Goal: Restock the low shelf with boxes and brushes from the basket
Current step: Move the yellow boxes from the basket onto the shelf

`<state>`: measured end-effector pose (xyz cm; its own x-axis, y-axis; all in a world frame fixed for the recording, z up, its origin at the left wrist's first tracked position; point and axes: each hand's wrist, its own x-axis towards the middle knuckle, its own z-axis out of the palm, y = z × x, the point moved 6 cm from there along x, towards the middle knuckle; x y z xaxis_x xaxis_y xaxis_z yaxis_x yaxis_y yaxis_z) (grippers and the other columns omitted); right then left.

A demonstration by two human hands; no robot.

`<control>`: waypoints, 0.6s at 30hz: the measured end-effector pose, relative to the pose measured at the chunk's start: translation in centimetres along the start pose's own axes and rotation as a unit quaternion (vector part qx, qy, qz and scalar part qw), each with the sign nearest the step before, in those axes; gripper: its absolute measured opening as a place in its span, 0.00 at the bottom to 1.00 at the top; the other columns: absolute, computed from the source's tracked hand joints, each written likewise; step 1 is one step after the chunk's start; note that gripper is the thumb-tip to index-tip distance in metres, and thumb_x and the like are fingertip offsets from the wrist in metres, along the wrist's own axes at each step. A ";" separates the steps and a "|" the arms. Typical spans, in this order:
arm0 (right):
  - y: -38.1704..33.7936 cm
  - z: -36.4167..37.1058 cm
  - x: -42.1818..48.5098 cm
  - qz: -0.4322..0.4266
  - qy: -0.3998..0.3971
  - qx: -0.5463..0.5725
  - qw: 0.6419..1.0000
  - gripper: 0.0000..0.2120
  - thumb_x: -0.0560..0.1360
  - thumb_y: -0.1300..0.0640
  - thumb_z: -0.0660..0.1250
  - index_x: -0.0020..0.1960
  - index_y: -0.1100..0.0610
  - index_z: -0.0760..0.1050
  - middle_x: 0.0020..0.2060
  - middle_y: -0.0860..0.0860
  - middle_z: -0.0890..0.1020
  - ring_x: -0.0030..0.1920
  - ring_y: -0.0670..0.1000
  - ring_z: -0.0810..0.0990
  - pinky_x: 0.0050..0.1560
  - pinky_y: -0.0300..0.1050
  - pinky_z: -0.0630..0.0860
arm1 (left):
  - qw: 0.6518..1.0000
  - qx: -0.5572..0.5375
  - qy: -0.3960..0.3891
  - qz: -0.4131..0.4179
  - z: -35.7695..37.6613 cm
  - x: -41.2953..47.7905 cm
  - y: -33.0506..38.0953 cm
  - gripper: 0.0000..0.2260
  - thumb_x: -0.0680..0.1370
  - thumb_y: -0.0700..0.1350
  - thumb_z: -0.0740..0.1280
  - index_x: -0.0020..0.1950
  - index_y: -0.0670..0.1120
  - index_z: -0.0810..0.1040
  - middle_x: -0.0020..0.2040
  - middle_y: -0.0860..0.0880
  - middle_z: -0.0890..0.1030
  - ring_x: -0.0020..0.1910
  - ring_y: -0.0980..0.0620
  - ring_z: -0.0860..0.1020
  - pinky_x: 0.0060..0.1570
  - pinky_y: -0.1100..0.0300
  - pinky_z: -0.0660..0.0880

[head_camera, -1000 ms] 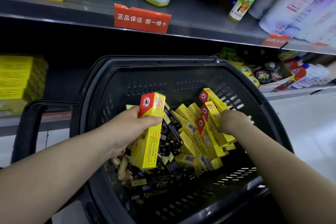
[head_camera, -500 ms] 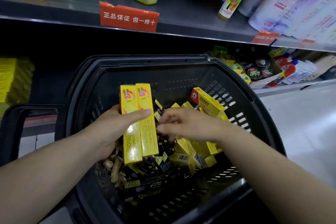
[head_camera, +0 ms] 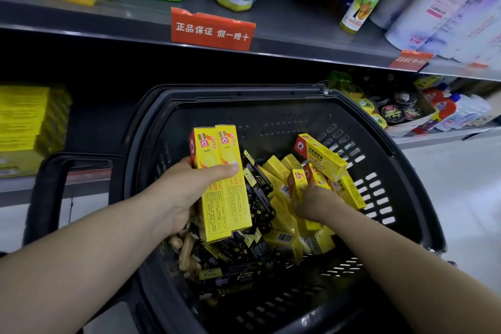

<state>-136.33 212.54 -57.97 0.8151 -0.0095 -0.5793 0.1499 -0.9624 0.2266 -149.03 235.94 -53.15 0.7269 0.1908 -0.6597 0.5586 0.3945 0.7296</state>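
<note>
Gripping two yellow cardboard boxes (head_camera: 225, 184): left hand (head_camera: 187, 190); right hand (head_camera: 317, 203) buried in black plastic basket (head_camera: 233, 91), grasp indiscernible. Risk: one-thumb clamp may let pair splay, drop.

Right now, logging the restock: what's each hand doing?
Left hand: grips two long yellow cardboard boxes.
Right hand: among loose yellow boxes, grip cannot be told.

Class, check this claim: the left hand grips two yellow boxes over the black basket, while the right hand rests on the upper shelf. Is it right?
Not quite. The head view shows the right hand down inside the black basket, among the loose yellow boxes, not on the upper shelf. The left hand does grip two yellow boxes over the basket.
</note>
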 end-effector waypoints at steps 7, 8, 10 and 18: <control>-7.1 -10.4 -11.5 -0.316 0.125 0.385 0.858 0.05 0.75 0.46 0.62 0.50 0.42 0.70 0.36 0.37 0.78 0.33 0.37 0.75 0.34 0.30 0.70 | 0.997 -0.078 -0.011 0.025 -0.7 -1.5 2.0 0.23 0.59 0.57 0.75 0.52 0.52 0.81 0.47 0.51 0.85 0.50 0.50 0.81 0.53 0.50 0.75; -8.0 -10.9 -12.9 -0.343 0.132 0.405 0.837 0.07 0.75 0.45 0.62 0.53 0.40 0.71 0.43 0.38 0.79 0.39 0.38 0.77 0.40 0.34 0.73 | 0.995 -0.090 -0.012 0.037 -1.0 -1.8 2.4 0.25 0.57 0.58 0.74 0.52 0.52 0.81 0.46 0.51 0.86 0.49 0.50 0.82 0.53 0.49 0.75; -9.7 -11.6 -14.8 -0.375 0.134 0.436 0.807 0.09 0.76 0.45 0.61 0.56 0.38 0.73 0.52 0.48 0.77 0.49 0.42 0.78 0.49 0.38 0.75 | 0.993 -0.105 -0.012 0.060 -1.8 -2.4 3.3 0.27 0.57 0.59 0.73 0.53 0.51 0.81 0.45 0.52 0.86 0.48 0.49 0.83 0.52 0.48 0.76; -17.8 -12.2 -18.5 -0.498 -0.027 0.458 0.736 0.20 0.79 0.55 0.62 0.65 0.35 0.67 0.57 0.42 0.80 0.57 0.44 0.79 0.57 0.40 0.77 | 0.975 -0.165 0.003 0.146 -8.1 -5.1 5.5 0.23 0.61 0.55 0.73 0.55 0.51 0.81 0.46 0.50 0.86 0.43 0.50 0.85 0.30 0.61 0.79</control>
<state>-147.22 233.17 -41.72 0.5287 0.8377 -0.1365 0.1970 -0.2775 -0.9403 -152.89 244.43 -47.23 0.8331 0.3433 -0.4338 0.1684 0.5896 0.7900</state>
